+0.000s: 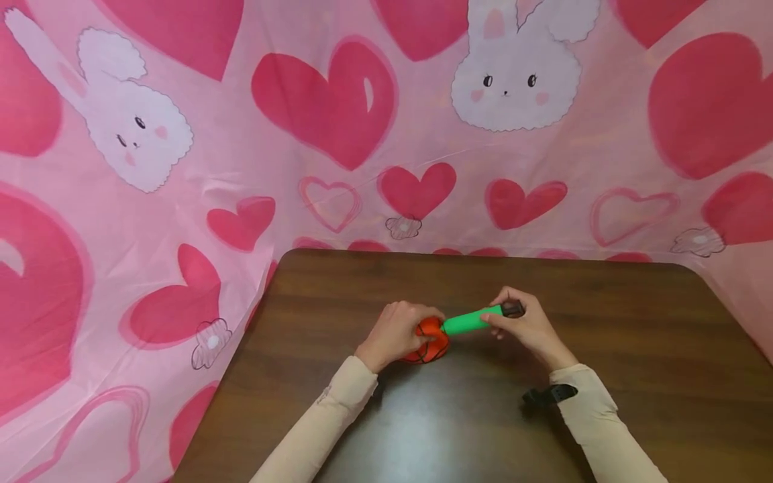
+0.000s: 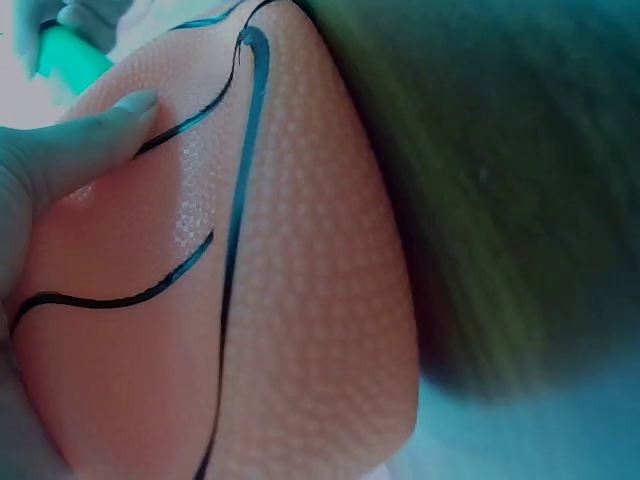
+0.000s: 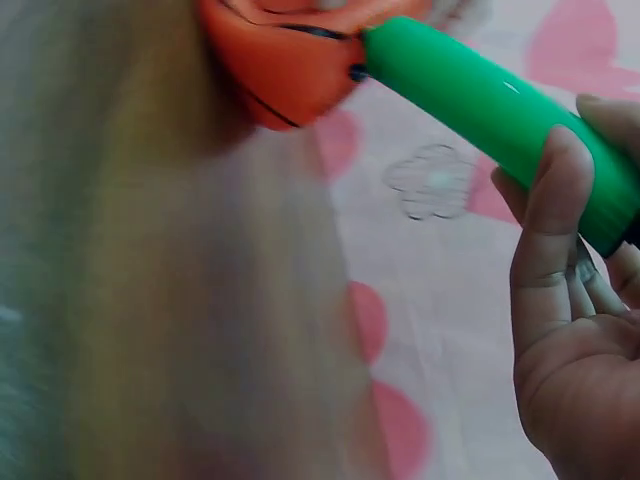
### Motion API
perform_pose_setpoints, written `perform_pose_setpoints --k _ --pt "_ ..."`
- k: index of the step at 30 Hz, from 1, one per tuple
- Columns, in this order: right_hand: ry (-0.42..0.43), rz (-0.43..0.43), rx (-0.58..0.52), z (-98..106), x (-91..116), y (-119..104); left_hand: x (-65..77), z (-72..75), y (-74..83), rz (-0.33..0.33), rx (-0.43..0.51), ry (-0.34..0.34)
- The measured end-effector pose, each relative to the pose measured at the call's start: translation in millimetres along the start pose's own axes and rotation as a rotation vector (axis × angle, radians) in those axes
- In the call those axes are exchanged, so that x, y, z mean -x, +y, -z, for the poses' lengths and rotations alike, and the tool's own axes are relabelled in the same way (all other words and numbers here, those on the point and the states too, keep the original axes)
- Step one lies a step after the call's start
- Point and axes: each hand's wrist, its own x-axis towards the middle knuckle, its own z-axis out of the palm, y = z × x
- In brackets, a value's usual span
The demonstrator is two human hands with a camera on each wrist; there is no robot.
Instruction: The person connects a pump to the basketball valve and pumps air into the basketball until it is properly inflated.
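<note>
A soft orange ball with black seam lines (image 1: 435,347), partly caved in, lies low over the table under my left hand (image 1: 395,329). That hand grips it, thumb laid along the pebbled surface (image 2: 310,260) in the left wrist view. My right hand (image 1: 534,332) holds a green hand pump (image 1: 466,323) by its rear part, near the black handle (image 1: 512,309). Tilted slightly, the pump has its front end right at the ball's side; in the right wrist view the green barrel (image 3: 470,95) meets the orange skin (image 3: 300,80). Any needle between them is hidden.
The hands work over a dark brown wooden table (image 1: 338,282) with rounded far corners. Behind and beside it hangs a pink cloth (image 1: 423,141) printed with hearts and rabbits. A black wrist camera on its strap (image 1: 546,396) sits at the right sleeve.
</note>
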Motion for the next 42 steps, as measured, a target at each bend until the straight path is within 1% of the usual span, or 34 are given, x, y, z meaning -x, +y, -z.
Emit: perform_pose_setpoints --k 3,6,10,14,19,23,26,29,32,36,38,42 --pt "0.003 0.028 0.007 10 1 -7 -1.0 0.6 1.9 0.018 -0.020 -0.015" --pt "-0.011 0.028 0.022 14 1 -12 -1.7 1.0 2.4 0.039 -0.031 -0.021" --pt "-0.014 0.018 0.013 15 0 -14 -2.6 0.7 2.3 0.051 -0.054 -0.022" --pt "-0.012 0.022 -0.015 13 0 -12 -1.4 -0.6 1.2 0.039 -0.069 -0.001" --pt "-0.019 0.026 -0.069 8 -1 -6 1.6 -3.0 -1.4 0.026 -0.030 0.039" --pt "-0.015 0.038 -0.083 4 -3 -2 2.1 -2.5 -1.1 0.017 0.014 0.049" --pt "-0.016 0.042 -0.085 2 -4 -1 1.6 -1.8 -0.3 0.012 0.021 0.060" --pt "-0.032 0.031 -0.082 1 -4 -2 1.3 -1.1 0.2 0.011 0.007 0.068" --pt "-0.042 0.026 -0.029 3 -3 -7 0.7 0.7 0.7 0.005 -0.011 0.056" --pt "-0.056 0.029 0.052 8 -3 -17 -0.9 5.7 1.2 -0.001 -0.069 0.029" --pt "-0.075 0.030 0.052 11 -1 -19 -1.7 9.0 1.4 0.001 -0.096 0.011" --pt "-0.089 0.019 0.007 16 6 -16 -3.7 15.6 0.7 0.004 -0.100 -0.031"
